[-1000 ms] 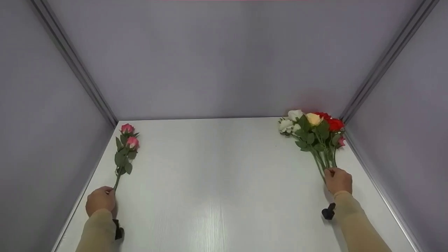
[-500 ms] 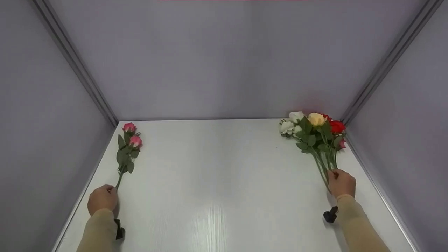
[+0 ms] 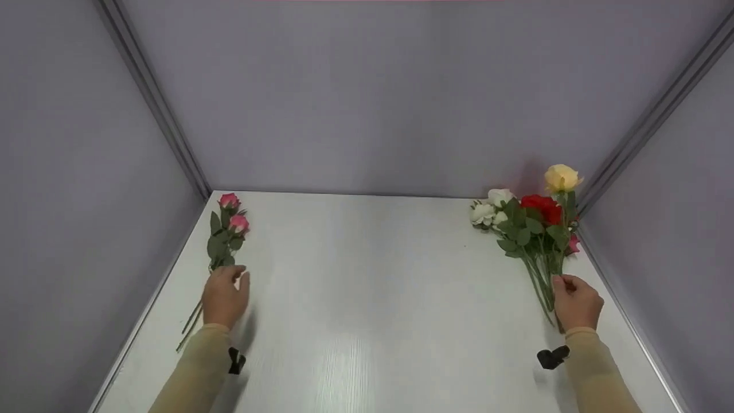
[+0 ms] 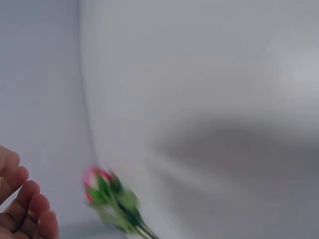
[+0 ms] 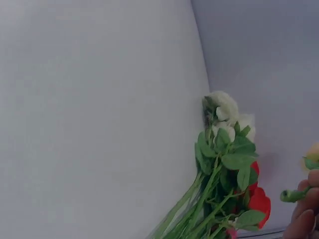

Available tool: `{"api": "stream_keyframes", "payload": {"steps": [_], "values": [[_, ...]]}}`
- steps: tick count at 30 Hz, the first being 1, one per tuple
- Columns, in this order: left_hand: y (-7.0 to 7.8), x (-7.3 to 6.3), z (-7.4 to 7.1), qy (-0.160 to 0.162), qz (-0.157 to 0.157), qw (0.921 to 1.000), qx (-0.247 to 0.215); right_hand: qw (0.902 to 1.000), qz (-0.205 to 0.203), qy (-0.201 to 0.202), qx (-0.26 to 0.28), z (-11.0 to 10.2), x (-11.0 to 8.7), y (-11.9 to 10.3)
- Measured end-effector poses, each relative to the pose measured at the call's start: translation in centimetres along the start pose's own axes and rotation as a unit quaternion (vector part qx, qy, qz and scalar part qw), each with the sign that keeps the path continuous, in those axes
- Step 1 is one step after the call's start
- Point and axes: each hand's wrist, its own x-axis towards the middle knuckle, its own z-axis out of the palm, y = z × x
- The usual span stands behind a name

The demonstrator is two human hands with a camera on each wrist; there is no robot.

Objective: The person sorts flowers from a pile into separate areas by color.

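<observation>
In the head view, my right hand (image 3: 579, 302) pinches the green stem of a yellow rose (image 3: 562, 178), whose bloom stands higher than the other flowers at the right. Under it lies a bunch with white roses (image 3: 483, 214), red roses (image 3: 539, 207) and a pink flower (image 3: 573, 244). The right wrist view shows the cut stem end poking out beside my fingers (image 5: 305, 211). Two pink roses (image 3: 238, 223) lie at the far left, their stems running toward the front. My left hand (image 3: 225, 298) hovers over these stems, fingers loosely bent, holding nothing.
A white table (image 3: 355, 275) spreads between the two groups of flowers. Grey panels enclose it: a back wall (image 3: 367, 97), a left wall (image 3: 74, 201) and a right wall (image 3: 676, 183). The bunch lies by the back right corner.
My left hand has let go of the pink roses and moved up and right. My right hand has lifted the yellow rose out of the bunch. The head view has shifted slightly.
</observation>
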Motion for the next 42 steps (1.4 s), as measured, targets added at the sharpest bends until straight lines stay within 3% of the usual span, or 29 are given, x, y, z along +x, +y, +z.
{"api": "stream_keyframes", "payload": {"steps": [2,4,7,9,13,19,23,25,27,30,34,38,42], "values": [[3.1,-0.7,1.4,-0.002,0.052,0.9982,-0.03,0.9996,0.003,0.018,0.022,-0.2,-0.4,-0.6],[5.6,-1.8,2.5,-0.009,0.079,0.9953,-0.054,0.9982,0.006,0.02,0.055,-0.2,-0.9,-1.4],[8.9,-3.9,4.1,-0.053,0.091,0.9888,-0.106,0.9888,0.033,0.001,0.145,-0.1,-2.0,-3.2],[10.8,-5.6,5.1,-0.091,0.085,0.9809,-0.149,0.9737,0.061,-0.027,0.218,0.1,-2.9,-4.8],[14.2,-8.6,7.4,-0.15,0.067,0.9574,-0.238,0.9412,0.088,-0.074,0.318,0.9,-5.1,-7.6],[18.3,-11.9,10.7,-0.237,0.016,0.9115,-0.336,0.9123,0.072,-0.12,0.385,3.2,-9.3,-9.9],[21.7,-13.2,10.3,-0.285,-0.027,0.8833,-0.371,0.9045,0.056,-0.166,0.389,4.1,-11.7,-11.6],[23.1,-13.7,9.4,-0.305,-0.039,0.8744,-0.375,0.9026,0.047,-0.196,0.381,4.3,-12.9,-12.7],[23.7,-14.2,8.7,-0.323,-0.045,0.8678,-0.375,0.9002,0.039,-0.228,0.369,4.5,-14.2,-14.1],[23.7,-15.0,8.9,-0.332,-0.033,0.8628,-0.379,0.8963,0.015,-0.272,0.35,4.9,-15.6,-15.5],[22.8,-16.1,10.6,-0.328,-0.013,0.8672,-0.374,0.8878,-0.007,-0.309,0.341,5.3,-16.9,-16.3],[22.2,-16.8,12.0,-0.324,-0.002,0.8732,-0.364,0.8796,-0.01,-0.324,0.348,5.4,-17.6,-15.8],[22.5,-16.9,12.4,-0.338,0.014,0.866,-0.368,0.8785,-0.009,-0.317,0.357,5.7,-17.9,-14.4]]}}
